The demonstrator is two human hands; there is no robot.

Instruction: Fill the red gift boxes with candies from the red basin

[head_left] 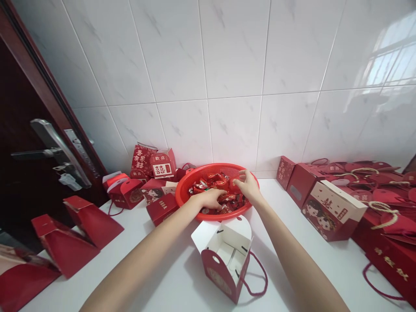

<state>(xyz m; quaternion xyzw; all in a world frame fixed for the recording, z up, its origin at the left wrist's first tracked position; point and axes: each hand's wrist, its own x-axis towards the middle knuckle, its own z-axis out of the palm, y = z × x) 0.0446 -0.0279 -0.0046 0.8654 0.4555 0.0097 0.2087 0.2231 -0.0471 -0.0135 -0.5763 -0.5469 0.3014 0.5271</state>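
Observation:
A red plastic basket [182, 177] with a perforated wall holds wrapped candies [231, 207], mostly in shiny red wrappers. My left hand [212, 199] reaches over its near left side, with spread fingers bent down among the candies. At the right rim, my right hand [248, 186] is above the candies with its fingers curved and a gap between thumb and forefinger. No candy shows clearly in either hand. In front of the basket stands a red gift box [221, 271] with its top flaps apart, a white inside and a dark red cord handle [264, 277] hanging to its right.
Closed red boxes [61, 247] stand at the left, and more boxes [162, 164] lean near the tiled wall [234, 130]. On the right, a box with cartoon figures [331, 212] stands before many red boxes with rope handles [385, 212]. A dark door [19, 95] borders the white table [146, 268].

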